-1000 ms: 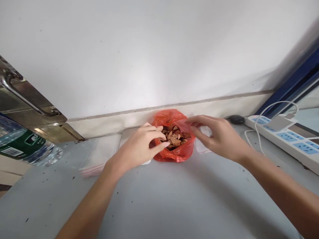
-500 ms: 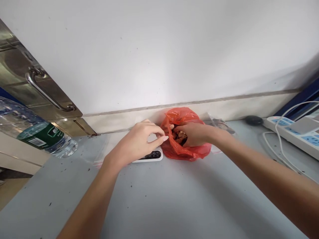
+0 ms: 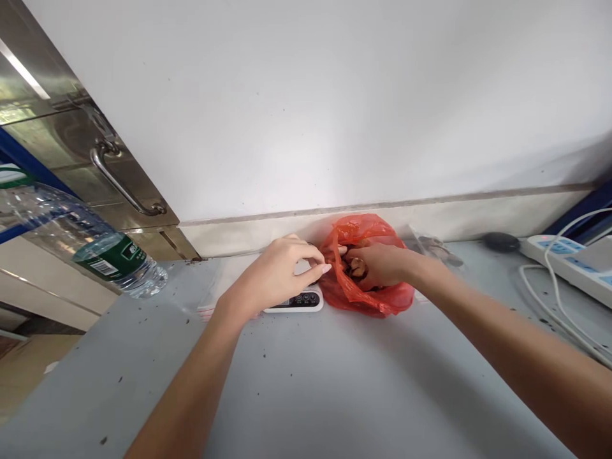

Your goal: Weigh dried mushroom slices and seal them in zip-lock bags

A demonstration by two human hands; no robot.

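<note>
A red plastic bag (image 3: 366, 306) stands open on the table, with brown dried pieces (image 3: 356, 268) inside. My left hand (image 3: 289, 268) is at the bag's left edge, thumb outside and a fingertip showing inside the mouth, pinching the rim. My right hand (image 3: 380, 262) reaches into the bag from the right. Its fingers curl down among the brown pieces; their tips are hidden, and what they grip cannot be made out. Under my left hand is a white digital scale (image 3: 306, 306), its black button panel partly covered.
At the left stands a large clear water bottle (image 3: 112, 258) with a green label. Clear plastic bags (image 3: 210, 296) lie behind my left wrist, and another (image 3: 437, 250) holds dark pieces. To the right are a black mouse-like object (image 3: 501, 241), a power strip (image 3: 568, 268) and white cables (image 3: 549, 299).
The whole view has shifted, so everything appears farther right. My right hand has moved slightly within the bag, and a lighter brown piece shows more by its fingers. My left hand keeps its pinch.
</note>
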